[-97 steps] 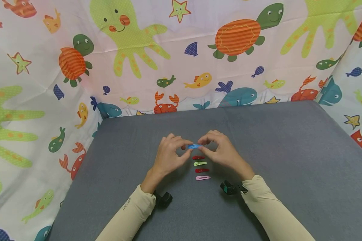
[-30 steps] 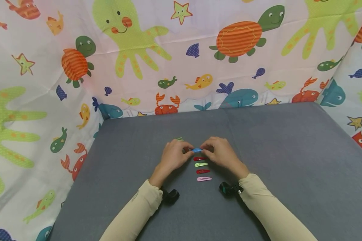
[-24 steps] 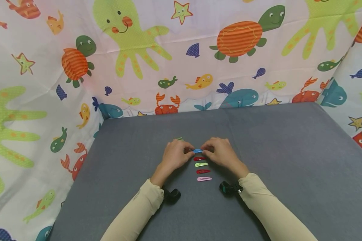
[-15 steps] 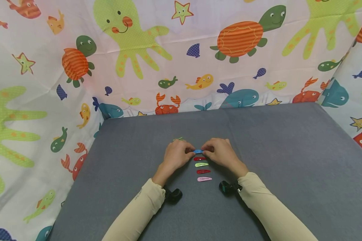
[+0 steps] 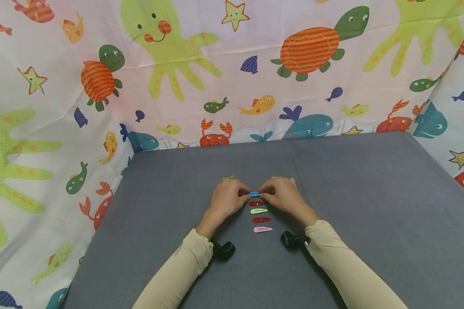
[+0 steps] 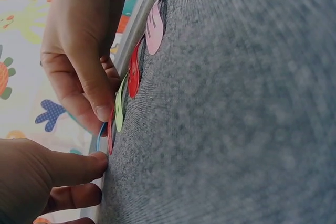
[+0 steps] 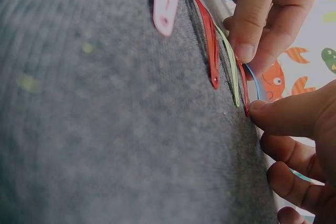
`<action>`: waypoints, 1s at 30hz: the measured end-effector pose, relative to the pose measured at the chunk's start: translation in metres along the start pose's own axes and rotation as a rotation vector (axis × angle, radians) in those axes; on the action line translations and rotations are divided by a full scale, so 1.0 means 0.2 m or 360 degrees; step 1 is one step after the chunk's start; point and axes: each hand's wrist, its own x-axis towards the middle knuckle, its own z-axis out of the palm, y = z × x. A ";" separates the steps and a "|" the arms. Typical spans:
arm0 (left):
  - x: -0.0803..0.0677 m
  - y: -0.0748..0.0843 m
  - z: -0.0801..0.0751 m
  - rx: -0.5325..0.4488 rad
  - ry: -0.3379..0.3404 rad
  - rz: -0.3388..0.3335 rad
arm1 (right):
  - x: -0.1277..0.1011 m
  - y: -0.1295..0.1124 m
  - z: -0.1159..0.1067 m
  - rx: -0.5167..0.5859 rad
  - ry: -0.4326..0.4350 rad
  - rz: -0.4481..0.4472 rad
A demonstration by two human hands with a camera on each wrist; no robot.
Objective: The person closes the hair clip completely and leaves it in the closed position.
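Note:
A blue snap hair clip [image 5: 254,194] sits at the far end of a column of hair clips, just beyond a red one. My left hand [image 5: 227,198] pinches its left end between thumb and finger, and my right hand [image 5: 285,196] pinches the right end. In the left wrist view the blue clip [image 6: 98,136] shows as a thin arc between both hands' fingertips. Nearer me lie the first red clip [image 5: 257,203], a light green clip [image 5: 259,211], another red clip [image 5: 261,219] and a pink clip [image 5: 263,229], roughly parallel and apart.
Something thin and green [image 5: 229,177] peeks out behind my left hand, mostly hidden. Grey cloth [image 5: 352,206] covers the table. A curtain [image 5: 232,77] printed with sea animals hangs along the back and both sides. Black wrist cameras [image 5: 223,251] sit under both wrists.
Compared with about three seconds ago, both hands have come slightly nearer with the blue clip, closer to the red one. The green thing has come into sight. Over the last half second almost nothing moves.

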 end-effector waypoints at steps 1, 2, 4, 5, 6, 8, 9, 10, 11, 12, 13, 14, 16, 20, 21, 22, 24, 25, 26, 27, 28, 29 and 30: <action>0.00 0.00 0.00 0.0000 -0.0001 -0.0001 | 0.00 0.00 0.00 0.0000 -0.0002 0.0003; 0.00 0.00 0.00 0.0001 -0.0001 -0.0001 | 0.00 0.00 0.00 0.0001 -0.0002 0.0007; -0.01 0.00 0.01 0.0006 0.0000 0.0001 | 0.00 0.01 0.01 -0.0002 -0.0006 0.0016; -0.01 0.00 0.01 0.0008 0.0002 0.0004 | -0.01 0.01 0.01 -0.0001 -0.0006 0.0017; -0.01 0.00 0.01 0.0007 0.0004 0.0005 | -0.01 0.01 0.00 0.0002 -0.0004 0.0017; -0.01 0.00 0.01 0.0008 0.0009 0.0012 | -0.01 0.01 0.00 0.0003 -0.0002 0.0016; -0.01 0.00 0.01 0.0006 0.0011 0.0015 | -0.01 0.01 0.00 0.0006 0.0000 0.0016; -0.01 0.00 0.01 0.0005 0.0012 0.0019 | -0.01 0.01 0.00 0.0011 0.0001 0.0018; -0.01 0.00 0.00 0.0003 0.0013 0.0020 | -0.01 0.01 0.00 0.0014 0.0000 0.0020; -0.01 0.00 0.00 0.0001 0.0014 0.0022 | -0.01 0.01 0.00 0.0018 0.0001 0.0023; -0.01 0.00 0.00 0.0000 0.0015 0.0024 | -0.01 0.00 0.00 0.0021 0.0000 0.0026; -0.01 0.00 0.00 0.0000 0.0017 0.0025 | -0.01 0.00 0.00 0.0026 0.0001 0.0027; -0.01 0.00 0.01 -0.0001 0.0019 0.0028 | -0.01 0.00 0.00 0.0031 0.0004 0.0028; -0.01 0.00 0.01 0.0005 0.0024 0.0035 | -0.01 0.01 0.01 0.0038 0.0016 0.0024; -0.01 0.00 0.01 0.0005 0.0025 0.0038 | -0.01 0.01 0.01 0.0042 0.0017 0.0027; -0.01 0.00 0.01 0.0005 0.0027 0.0041 | -0.01 0.01 0.01 0.0043 0.0019 0.0028; -0.02 0.00 0.00 0.0004 0.0030 0.0046 | -0.01 0.00 0.01 0.0048 0.0019 0.0032; -0.02 0.00 0.00 0.0004 0.0032 0.0048 | -0.01 0.00 0.01 0.0049 0.0018 0.0036; -0.02 0.00 0.00 0.0002 0.0033 0.0049 | -0.02 0.00 0.01 0.0048 0.0018 0.0037; -0.02 0.00 0.00 0.0003 0.0034 0.0049 | -0.02 0.00 0.01 0.0049 0.0017 0.0038; -0.02 -0.01 0.00 0.0003 0.0036 0.0049 | -0.02 0.00 0.01 0.0049 0.0016 0.0037; -0.02 0.00 0.00 0.0002 0.0035 0.0048 | -0.02 0.00 0.01 0.0051 0.0015 0.0037; -0.02 -0.01 0.01 0.0000 0.0034 0.0048 | -0.02 0.00 0.01 0.0052 0.0014 0.0037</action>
